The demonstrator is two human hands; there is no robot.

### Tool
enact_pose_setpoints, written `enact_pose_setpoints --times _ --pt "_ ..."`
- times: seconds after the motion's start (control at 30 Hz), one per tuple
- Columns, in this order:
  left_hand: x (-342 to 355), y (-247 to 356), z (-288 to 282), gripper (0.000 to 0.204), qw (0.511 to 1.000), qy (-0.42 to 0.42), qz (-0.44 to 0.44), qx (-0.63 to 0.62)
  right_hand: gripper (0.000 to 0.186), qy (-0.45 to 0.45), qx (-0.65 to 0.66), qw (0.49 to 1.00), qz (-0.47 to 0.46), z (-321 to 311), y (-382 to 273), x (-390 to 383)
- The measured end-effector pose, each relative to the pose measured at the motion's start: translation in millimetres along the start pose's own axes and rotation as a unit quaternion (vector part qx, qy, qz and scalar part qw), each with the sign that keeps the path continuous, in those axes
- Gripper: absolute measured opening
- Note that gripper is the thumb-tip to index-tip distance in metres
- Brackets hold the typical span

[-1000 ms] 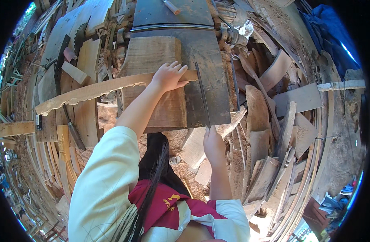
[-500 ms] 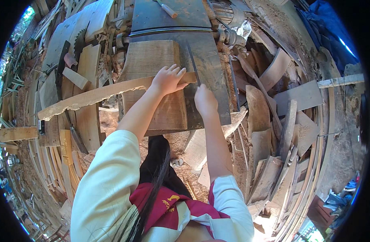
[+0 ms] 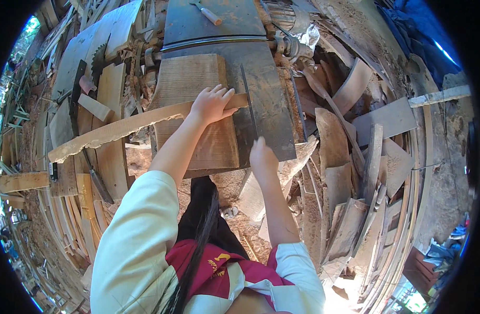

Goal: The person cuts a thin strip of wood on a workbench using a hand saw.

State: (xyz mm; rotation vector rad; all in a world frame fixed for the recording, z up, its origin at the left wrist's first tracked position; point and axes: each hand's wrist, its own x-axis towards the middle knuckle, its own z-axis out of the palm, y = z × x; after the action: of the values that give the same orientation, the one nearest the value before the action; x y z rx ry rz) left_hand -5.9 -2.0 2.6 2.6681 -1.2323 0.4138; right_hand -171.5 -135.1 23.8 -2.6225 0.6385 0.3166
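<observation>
My left hand [image 3: 211, 103] grips a long wooden strip [image 3: 114, 127] with a rough lower edge, pressing it on a thick wooden board [image 3: 208, 149] that lies on a dark metal machine table [image 3: 266, 104]. My right hand [image 3: 263, 156] is closed on the handle of a long, thin dark blade [image 3: 247, 94], perhaps a saw, which crosses the strip close to its right end. The handle is mostly hidden in the fist.
A wooden-handled tool [image 3: 211, 14] lies on the far metal plate. Toothed blade [image 3: 98, 60], dark knife-like tool [image 3: 99, 183] and planks [image 3: 106, 131] are at left. Offcuts [image 3: 350, 86] pile at right below blue tarpaulin [image 3: 428, 36]. Motor-like housing [image 3: 297, 18] stands at back.
My right hand and the blade slid far forward half a second ago, and now sit somewhat back toward me. My left hand and the strip stay almost in place.
</observation>
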Motion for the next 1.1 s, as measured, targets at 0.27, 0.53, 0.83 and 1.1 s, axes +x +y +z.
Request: enact_pose_setpoints --times 0.27,0.53,0.83,1.1 --pt "-1 -3 1 0.047 1.000 0.007 0.007 -0.003 0.025 -0.012 0.012 1.000 0.022 4 40 -91" --pt "1 -2 2 0.049 1.000 0.003 0.004 -0.006 0.024 -0.002 0.012 0.999 0.051 7 50 -91" --pt "1 -3 2 0.050 1.000 0.003 0.006 -0.007 0.025 0.018 0.005 1.000 0.019 14 29 -63" --pt "-1 -1 1 0.049 1.000 0.014 0.004 -0.017 0.024 0.034 0.016 0.999 -0.021 -11 -24 43"
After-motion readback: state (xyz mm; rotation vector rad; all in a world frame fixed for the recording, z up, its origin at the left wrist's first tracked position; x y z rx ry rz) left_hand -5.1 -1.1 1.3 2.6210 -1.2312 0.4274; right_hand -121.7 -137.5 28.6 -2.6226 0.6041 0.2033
